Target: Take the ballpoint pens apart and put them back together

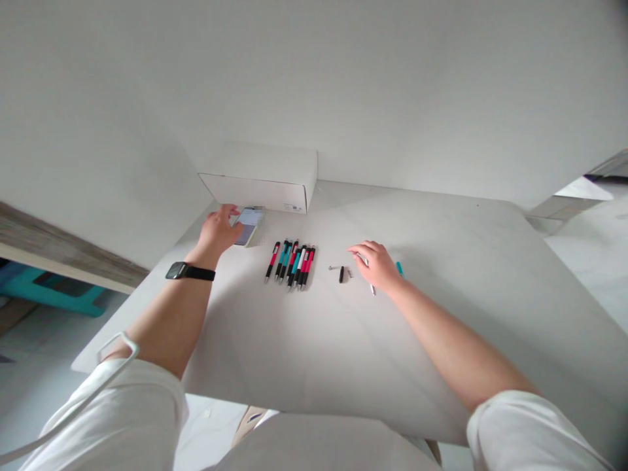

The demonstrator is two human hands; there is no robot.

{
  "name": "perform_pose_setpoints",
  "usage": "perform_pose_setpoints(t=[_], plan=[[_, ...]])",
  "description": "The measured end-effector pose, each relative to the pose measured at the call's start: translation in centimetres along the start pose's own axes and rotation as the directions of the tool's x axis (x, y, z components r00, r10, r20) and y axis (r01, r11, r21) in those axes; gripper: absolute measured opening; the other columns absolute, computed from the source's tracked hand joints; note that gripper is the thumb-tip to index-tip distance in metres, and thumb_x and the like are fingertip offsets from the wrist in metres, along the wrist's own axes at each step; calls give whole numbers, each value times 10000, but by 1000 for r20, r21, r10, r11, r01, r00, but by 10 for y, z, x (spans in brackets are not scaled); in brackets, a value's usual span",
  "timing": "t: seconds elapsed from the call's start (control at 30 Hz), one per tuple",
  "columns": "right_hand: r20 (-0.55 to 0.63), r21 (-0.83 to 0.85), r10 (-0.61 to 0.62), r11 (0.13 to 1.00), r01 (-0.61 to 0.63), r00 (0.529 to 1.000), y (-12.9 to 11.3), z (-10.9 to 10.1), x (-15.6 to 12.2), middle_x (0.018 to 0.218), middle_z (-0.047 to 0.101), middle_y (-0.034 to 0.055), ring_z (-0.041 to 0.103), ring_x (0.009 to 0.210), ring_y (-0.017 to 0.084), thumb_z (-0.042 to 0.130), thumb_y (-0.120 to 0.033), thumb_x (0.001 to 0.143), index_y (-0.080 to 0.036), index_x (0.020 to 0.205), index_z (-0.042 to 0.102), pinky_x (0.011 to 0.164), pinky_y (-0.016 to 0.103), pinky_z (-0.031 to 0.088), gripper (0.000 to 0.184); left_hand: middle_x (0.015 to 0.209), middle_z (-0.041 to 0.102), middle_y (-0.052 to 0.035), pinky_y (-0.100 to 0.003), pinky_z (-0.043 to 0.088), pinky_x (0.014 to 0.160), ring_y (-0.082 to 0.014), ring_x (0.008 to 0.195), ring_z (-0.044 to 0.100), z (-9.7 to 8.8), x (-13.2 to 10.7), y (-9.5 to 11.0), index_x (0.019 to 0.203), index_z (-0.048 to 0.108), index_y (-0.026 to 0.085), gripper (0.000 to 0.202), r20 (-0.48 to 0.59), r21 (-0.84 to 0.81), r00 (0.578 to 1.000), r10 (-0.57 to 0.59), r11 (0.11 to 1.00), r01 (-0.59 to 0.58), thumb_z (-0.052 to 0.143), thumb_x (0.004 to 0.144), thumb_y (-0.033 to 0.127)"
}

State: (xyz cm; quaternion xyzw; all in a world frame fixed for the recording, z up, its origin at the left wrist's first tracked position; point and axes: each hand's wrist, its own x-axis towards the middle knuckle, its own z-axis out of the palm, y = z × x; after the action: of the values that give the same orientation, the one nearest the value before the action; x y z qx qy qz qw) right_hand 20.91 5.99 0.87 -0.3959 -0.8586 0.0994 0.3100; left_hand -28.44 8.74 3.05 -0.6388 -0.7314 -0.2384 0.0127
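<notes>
My left hand (220, 229) is at the far left of the table, thumb and fingers spread, at the left edge of a phone (248, 226) with a lit screen. It grips nothing. My right hand (375, 263) rests low over the table with its fingers loosely stretched to the left. A thin, pale pen refill (373, 290) shows partly beneath it; the hand hides the rest. Left of this hand lie a black pen grip (341, 275) and small metal pen parts (334, 267). A teal pen barrel piece (400, 269) pokes out behind my right wrist.
Several click pens (297, 265) in red, teal and white with black grips lie side by side mid-table. A white box (255, 190) stands at the back left against the wall. Beyond the table's left side is a teal stool (59, 291).
</notes>
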Motion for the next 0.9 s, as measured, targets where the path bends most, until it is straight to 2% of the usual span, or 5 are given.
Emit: perform_pose_setpoints(t=[0.17, 0.4, 0.53, 0.7, 0.9], plan=[[-7, 11, -3, 1000, 3, 1000, 0, 0, 1, 1092, 759, 52, 680, 1029, 250, 577, -176, 994, -288, 1186, 726, 951, 424, 497, 267, 1414, 638, -97, -461, 444, 1091, -320, 1276, 584, 7, 9, -1, 1477, 478, 252, 634, 4, 16, 1000, -15, 1000, 15, 620, 871, 374], [-10, 11, 2, 1000, -1, 1000, 2, 0, 1, 1103, 757, 59, 681, 1034, 259, 570, -185, 996, -289, 1187, 724, 955, 440, 506, 266, 1471, 594, -110, -473, 406, 1144, -347, 1367, 527, 10, 13, 9, 1519, 423, 257, 726, 46, 42, 997, -58, 998, 56, 647, 869, 490], [-11, 17, 10, 1000, -10, 1000, 3, 1, 1, 1103, 757, 61, 684, 1036, 262, 569, -195, 998, -292, 1184, 727, 953, 446, 513, 262, 1496, 573, -142, -469, 425, 1123, -358, 1350, 550, 12, 16, 9, 1556, 371, 239, 839, 71, 48, 990, -120, 992, 117, 672, 847, 575], [-11, 31, 17, 999, -17, 1000, 2, 0, 2, 1107, 759, 57, 689, 1034, 257, 566, -189, 1000, -290, 1176, 723, 959, 446, 516, 257, 1517, 551, -188, -521, 450, 1084, -409, 1339, 566, 17, 18, 5, 1571, 354, 239, 954, 106, 72, 978, -177, 983, 170, 704, 798, 675], [2, 36, 23, 999, -23, 1000, 1, 0, 3, 1106, 762, 61, 690, 1036, 263, 571, -193, 996, -294, 1179, 728, 957, 452, 525, 261, 1511, 535, -248, -571, 466, 1041, -457, 1316, 575, 23, 17, 3, 1583, 345, 215, 1022, 147, 124, 967, -207, 974, 190, 745, 753, 656]])
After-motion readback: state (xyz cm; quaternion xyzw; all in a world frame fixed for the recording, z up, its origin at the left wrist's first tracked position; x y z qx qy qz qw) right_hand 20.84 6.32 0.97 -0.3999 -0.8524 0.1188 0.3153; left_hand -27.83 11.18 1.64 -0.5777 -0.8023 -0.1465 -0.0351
